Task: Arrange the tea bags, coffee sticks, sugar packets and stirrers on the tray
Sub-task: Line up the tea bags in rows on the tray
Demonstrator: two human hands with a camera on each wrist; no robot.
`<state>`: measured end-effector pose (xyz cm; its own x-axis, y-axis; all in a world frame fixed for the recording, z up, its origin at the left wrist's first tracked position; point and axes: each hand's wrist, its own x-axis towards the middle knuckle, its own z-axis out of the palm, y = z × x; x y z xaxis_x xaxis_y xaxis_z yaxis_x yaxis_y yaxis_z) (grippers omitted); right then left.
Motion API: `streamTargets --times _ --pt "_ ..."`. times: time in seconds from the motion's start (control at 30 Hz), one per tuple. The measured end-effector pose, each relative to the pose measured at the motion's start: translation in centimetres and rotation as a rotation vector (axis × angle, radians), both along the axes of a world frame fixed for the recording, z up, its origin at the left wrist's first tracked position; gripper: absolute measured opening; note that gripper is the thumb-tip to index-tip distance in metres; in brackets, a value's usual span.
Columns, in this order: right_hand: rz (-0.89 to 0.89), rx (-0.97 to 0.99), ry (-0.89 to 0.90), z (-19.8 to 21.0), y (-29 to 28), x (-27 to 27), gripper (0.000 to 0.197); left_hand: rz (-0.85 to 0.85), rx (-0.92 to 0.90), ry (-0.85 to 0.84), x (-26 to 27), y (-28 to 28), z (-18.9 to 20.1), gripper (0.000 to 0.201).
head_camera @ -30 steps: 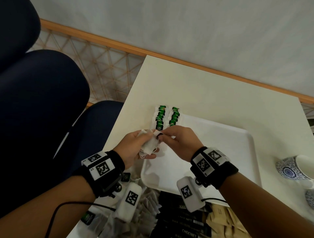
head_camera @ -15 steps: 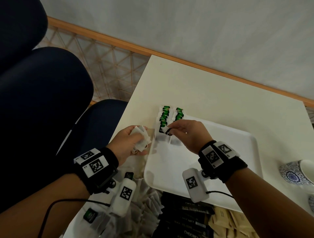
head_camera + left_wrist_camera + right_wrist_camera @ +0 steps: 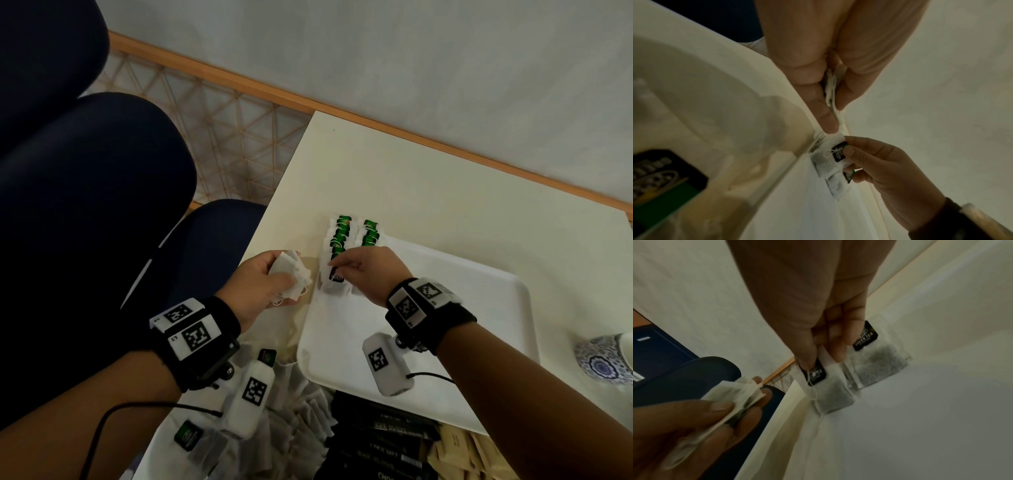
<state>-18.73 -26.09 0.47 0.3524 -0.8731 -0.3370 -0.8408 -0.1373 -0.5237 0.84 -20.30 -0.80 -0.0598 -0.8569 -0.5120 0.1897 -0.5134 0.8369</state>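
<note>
A white tray lies on the cream table. Two rows of tea bags with green tags run along its far left corner. My right hand pinches one tea bag by its black tag end, low over the near end of the left row, at the tray's left rim. Beside it lies another tea bag on the tray. My left hand grips a small bunch of tea bags just left of the tray, above the table.
Near the table's front edge lie a loose heap of tea bags, black coffee sticks and brown sugar packets. A blue-patterned cup stands right of the tray. Dark blue chairs are at the left.
My right hand took one tea bag from the bunch in my left hand and carried it right, down to the left row on the tray. My left hand drew back left.
</note>
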Motion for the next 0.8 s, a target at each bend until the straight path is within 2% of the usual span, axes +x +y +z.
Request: streamTargets --times 0.2,0.3,0.37,0.47,0.57,0.7,0.8 --pt "-0.018 -0.083 -0.006 -0.4 -0.3 0.0 0.026 -0.026 0.014 -0.008 -0.3 0.0 0.0 0.025" --pt "-0.002 -0.200 -0.125 0.0 0.6 -0.2 0.027 -0.020 0.028 -0.012 -0.9 -0.1 -0.1 0.018" --pt "0.073 -0.255 -0.211 0.3 1.4 -0.1 0.026 -0.038 0.051 0.012 -1.3 -0.2 0.0 0.024" --pt "0.239 -0.343 -0.243 0.1 2.5 -0.2 0.032 -0.073 0.098 0.097 -2.0 -0.2 0.4 0.042" --pt "0.337 -0.399 -0.261 -0.7 3.2 -0.6 0.037 -0.077 0.104 0.131 -2.7 -0.3 0.6 0.035" --pt "0.272 -0.391 -0.263 -0.9 3.6 -1.6 0.026 -0.128 0.071 0.082 -3.3 0.0 0.7 0.028" --pt "0.234 -0.305 -0.330 -0.1 3.8 -2.2 0.015 -0.148 0.079 0.041 -3.6 0.3 0.6 0.021"
